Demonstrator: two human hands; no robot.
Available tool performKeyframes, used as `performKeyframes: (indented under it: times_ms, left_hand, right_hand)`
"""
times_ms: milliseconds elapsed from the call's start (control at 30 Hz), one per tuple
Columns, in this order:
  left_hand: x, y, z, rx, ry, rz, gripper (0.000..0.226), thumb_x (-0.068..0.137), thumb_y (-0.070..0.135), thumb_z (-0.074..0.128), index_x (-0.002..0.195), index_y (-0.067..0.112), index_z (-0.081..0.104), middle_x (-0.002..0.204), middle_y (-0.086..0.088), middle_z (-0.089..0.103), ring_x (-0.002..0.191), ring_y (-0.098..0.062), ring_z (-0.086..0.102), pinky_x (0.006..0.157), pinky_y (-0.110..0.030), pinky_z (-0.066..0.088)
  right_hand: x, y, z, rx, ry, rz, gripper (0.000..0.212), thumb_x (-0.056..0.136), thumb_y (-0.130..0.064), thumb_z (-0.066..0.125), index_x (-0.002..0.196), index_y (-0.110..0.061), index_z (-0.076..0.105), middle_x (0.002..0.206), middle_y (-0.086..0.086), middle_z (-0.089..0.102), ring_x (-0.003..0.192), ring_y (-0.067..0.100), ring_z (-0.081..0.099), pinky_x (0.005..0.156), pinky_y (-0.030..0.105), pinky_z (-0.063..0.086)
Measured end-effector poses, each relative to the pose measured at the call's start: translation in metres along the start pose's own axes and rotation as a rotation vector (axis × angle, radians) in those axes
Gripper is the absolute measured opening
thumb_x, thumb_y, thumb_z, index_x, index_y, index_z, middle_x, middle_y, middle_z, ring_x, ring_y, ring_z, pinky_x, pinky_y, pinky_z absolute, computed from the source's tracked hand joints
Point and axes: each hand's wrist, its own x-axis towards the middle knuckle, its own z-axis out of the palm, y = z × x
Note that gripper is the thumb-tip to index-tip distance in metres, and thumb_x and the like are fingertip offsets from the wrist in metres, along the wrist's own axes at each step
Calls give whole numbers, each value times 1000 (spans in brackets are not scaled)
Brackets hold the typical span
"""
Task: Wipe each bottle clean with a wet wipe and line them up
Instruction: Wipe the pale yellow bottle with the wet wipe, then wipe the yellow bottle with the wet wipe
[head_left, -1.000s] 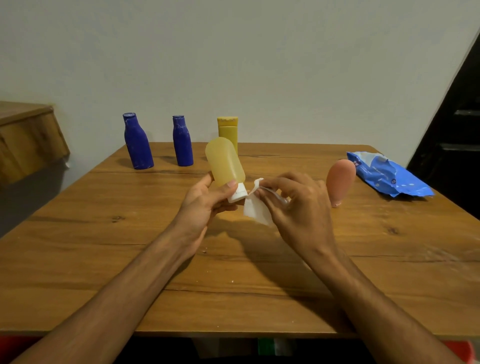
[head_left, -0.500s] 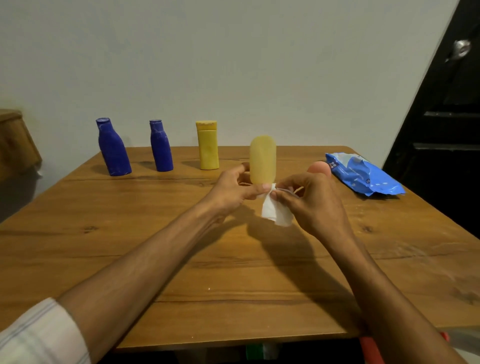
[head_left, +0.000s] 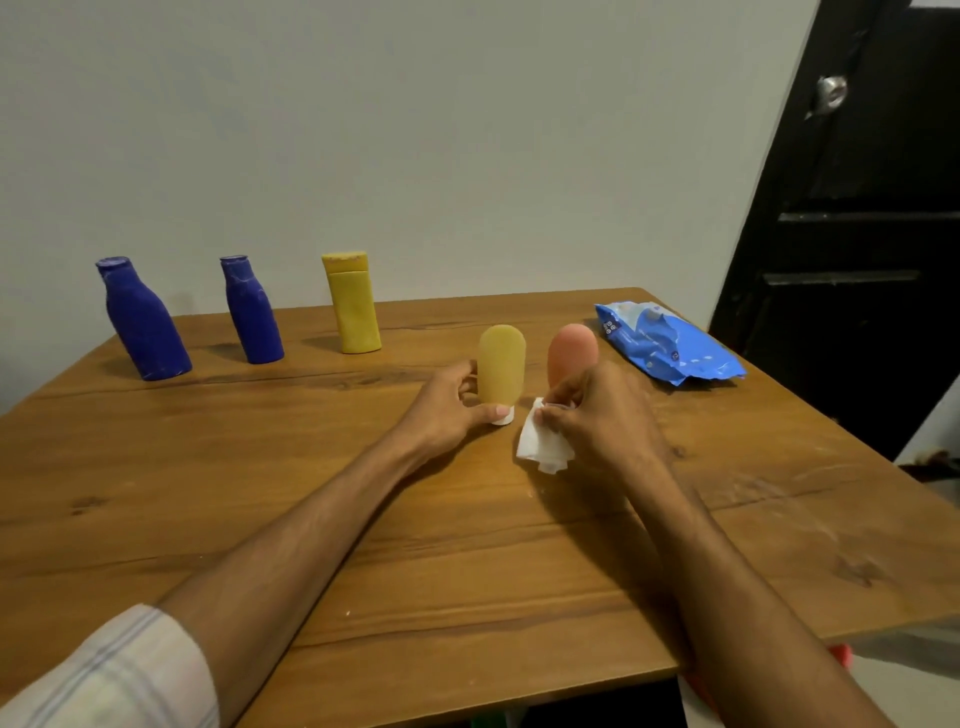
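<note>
Fingers of our left hand pinch the yellow tube low by its white cap, cap-down on the table; our right hand pinches the wet wipe. We judge it light, squashy, tippy: hold it low

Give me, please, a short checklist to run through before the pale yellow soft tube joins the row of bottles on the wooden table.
1. The pale yellow soft tube stands upright on its white cap: ok.
2. The left hand grips it near the cap: ok.
3. The right hand pinches the crumpled white wet wipe: ok.
4. Free spot on the wooden table right of the yellow flip-top bottle: ok.
5. Tube fully wiped: cannot tell.
6. The salmon-pink soft tube lined up: not ok, it stands forward of the row, behind the right hand.
</note>
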Motion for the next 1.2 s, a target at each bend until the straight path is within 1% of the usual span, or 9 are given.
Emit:
performKeyframes:
  times_ms: [133,233,467,667,833,900,1000,1100,1200]
  left_hand:
    - [4,-8,0,49,18,7,67,81,23,77,140,16,46,132,-1,59,120,-17,55,95,-32,43]
    - [6,-10,-2,79,54,1,66,82,25,77,140,18,46,127,2,58,115,-16,54,93,-34,43]
    - [9,-13,-6,88,70,-4,65,82,25,77,139,18,46,129,0,59,115,-17,56,90,-31,43]
    - [8,-12,-6,68,73,-15,68,78,25,81,137,18,47,125,-2,60,109,-17,60,93,-40,51]
    - [3,-7,-7,45,67,-30,73,75,23,83,137,20,44,120,4,57,104,-12,57,79,-27,48]
    - [0,-4,-12,48,63,-44,75,74,18,84,137,23,44,116,7,55,104,-11,55,79,-27,46]
    - [-3,-2,-28,43,65,-90,69,73,12,82,131,25,47,119,1,58,110,-16,56,93,-40,49]
    - [-8,-1,-55,-7,93,-109,54,77,8,78,123,21,53,115,-5,61,108,-18,58,80,-34,48]
    - [-12,-6,-80,-73,151,-141,36,84,9,71,115,18,56,111,-5,60,101,-19,59,66,-27,43]
  right_hand:
    - [-1,-1,3,-1,-26,-9,16,82,-25,75,95,-16,73,95,-2,70,82,10,63,74,36,59]
    - [-2,-3,4,-13,-30,-29,16,83,-26,75,95,-16,74,90,-4,67,80,9,61,72,34,58]
    - [-3,-6,8,-20,-74,-53,19,85,-26,73,100,-15,72,99,-1,69,84,8,61,74,34,59]
    - [-4,-8,10,-26,-85,-111,22,85,-26,72,103,-14,72,99,-2,69,83,6,60,70,25,55]
    - [-2,-7,13,2,-77,-115,15,82,-30,74,93,-21,74,93,-6,69,82,8,63,70,37,59]
    - [-3,-10,13,22,-89,-144,13,82,-30,74,92,-21,74,91,-7,69,80,5,62,69,35,59]
    - [-7,-20,14,82,-135,-196,17,84,-29,73,97,-17,74,92,-9,66,78,0,57,64,19,52]
    - [-9,-37,19,153,-144,-264,16,84,-29,73,96,-17,74,88,-13,64,77,-2,58,59,13,45]
    - [-4,-60,30,225,-161,-317,17,85,-24,73,98,-15,74,91,-8,66,79,2,60,61,18,49]
